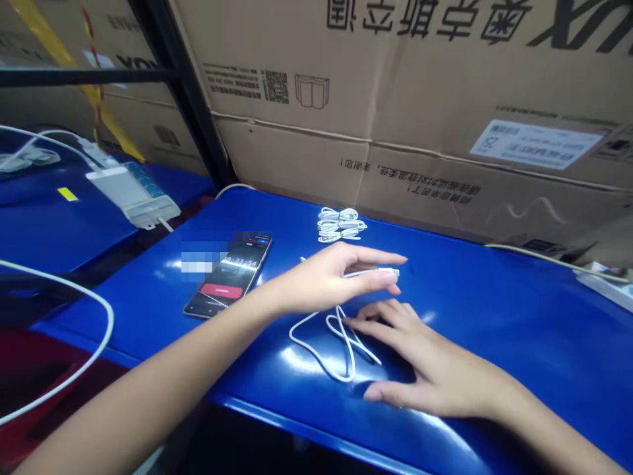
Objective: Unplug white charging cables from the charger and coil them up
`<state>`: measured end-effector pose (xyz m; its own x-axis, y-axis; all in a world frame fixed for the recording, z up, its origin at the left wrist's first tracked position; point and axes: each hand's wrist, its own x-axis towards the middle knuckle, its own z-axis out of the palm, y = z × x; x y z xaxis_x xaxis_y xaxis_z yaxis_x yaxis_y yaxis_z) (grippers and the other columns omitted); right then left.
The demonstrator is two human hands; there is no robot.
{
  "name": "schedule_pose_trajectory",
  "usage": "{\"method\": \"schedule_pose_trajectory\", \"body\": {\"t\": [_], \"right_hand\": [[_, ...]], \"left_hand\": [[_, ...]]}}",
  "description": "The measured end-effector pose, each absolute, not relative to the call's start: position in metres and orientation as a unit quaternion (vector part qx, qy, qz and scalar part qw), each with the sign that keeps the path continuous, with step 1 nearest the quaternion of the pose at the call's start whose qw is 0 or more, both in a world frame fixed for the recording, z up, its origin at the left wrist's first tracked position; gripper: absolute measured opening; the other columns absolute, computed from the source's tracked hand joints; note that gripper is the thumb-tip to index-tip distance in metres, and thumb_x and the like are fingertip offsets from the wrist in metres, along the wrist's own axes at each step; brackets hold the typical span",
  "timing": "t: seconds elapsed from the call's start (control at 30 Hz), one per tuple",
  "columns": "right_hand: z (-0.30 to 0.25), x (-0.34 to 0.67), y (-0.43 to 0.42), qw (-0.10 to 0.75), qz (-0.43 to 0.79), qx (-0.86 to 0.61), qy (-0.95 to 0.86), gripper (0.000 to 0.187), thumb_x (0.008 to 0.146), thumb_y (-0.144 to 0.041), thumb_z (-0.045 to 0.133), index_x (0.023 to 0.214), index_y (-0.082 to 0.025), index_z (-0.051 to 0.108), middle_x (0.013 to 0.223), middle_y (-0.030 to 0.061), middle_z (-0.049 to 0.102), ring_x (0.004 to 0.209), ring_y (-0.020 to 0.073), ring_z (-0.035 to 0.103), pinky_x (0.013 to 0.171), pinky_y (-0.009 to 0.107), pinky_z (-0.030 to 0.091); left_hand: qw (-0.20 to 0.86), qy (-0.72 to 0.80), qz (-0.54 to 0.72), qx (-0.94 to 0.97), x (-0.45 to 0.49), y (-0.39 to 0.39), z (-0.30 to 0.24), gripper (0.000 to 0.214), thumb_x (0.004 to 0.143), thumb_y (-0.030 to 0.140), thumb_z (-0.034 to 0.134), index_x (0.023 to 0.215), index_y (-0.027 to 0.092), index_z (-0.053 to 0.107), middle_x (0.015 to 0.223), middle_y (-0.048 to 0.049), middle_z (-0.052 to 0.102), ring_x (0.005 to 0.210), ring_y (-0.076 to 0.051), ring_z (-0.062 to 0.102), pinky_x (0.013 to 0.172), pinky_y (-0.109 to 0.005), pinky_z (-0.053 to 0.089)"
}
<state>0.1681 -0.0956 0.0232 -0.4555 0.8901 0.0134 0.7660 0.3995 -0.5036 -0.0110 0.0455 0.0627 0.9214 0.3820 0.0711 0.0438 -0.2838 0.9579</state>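
A loose white cable (326,343) lies in crossed loops on the blue table (494,297). My left hand (336,277) hovers over it with fingers stretched out together, and the cable's white plug end (388,271) runs along under its fingertips. My right hand (420,356) lies flat on the table with fingers spread, its fingertips pressing on the cable where the loops cross. A coiled, bundled white cable (340,224) rests farther back. A black phone (230,276) with a lit screen lies to the left of my left hand.
Large cardboard boxes (420,99) stand right behind the table. A white power strip (131,191) with cables sits on another blue surface to the left. A thick white cable (93,343) curves at the left edge. Another white device (606,280) lies at far right.
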Motion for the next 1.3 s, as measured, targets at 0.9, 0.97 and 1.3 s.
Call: {"method": "schedule_pose_trajectory", "body": {"t": [0.9, 0.97, 1.3], "right_hand": [[0.005, 0.157, -0.086, 0.304, 0.072, -0.529, -0.789, 0.061, 0.105, -0.022, 0.041, 0.161, -0.028, 0.019, 0.163, 0.0120, 0.033, 0.151, 0.0276, 0.030, 0.120, 0.055, 0.034], [0.004, 0.158, -0.085, 0.310, 0.058, -0.516, -0.796, 0.063, 0.103, -0.017, 0.040, 0.162, -0.027, 0.018, 0.162, 0.0120, 0.037, 0.150, 0.0275, 0.032, 0.120, 0.055, 0.035], [0.000, 0.158, -0.079, 0.284, 0.151, -0.525, -0.788, 0.030, 0.104, -0.026, 0.048, 0.131, -0.026, 0.062, 0.115, 0.0081, 0.074, 0.104, 0.0247, 0.070, 0.106, 0.054, 0.046]], "left_hand": [[0.209, 0.183, 0.179, 0.944, -0.080, -0.012, 0.007, 0.036, 0.103, 0.012, 0.045, 0.130, 0.025, 0.065, 0.127, -0.0029, 0.071, 0.122, -0.021, 0.060, 0.104, -0.036, 0.052], [0.188, 0.173, 0.174, 0.951, -0.081, -0.012, 0.005, 0.038, 0.102, 0.009, 0.046, 0.127, 0.027, 0.068, 0.126, -0.0027, 0.071, 0.120, -0.022, 0.061, 0.103, -0.038, 0.052], [0.217, 0.183, 0.211, 0.935, -0.083, -0.014, 0.002, 0.024, 0.100, 0.024, 0.058, 0.121, 0.026, 0.071, 0.108, -0.0028, 0.076, 0.099, -0.019, 0.070, 0.090, -0.032, 0.056]]}}
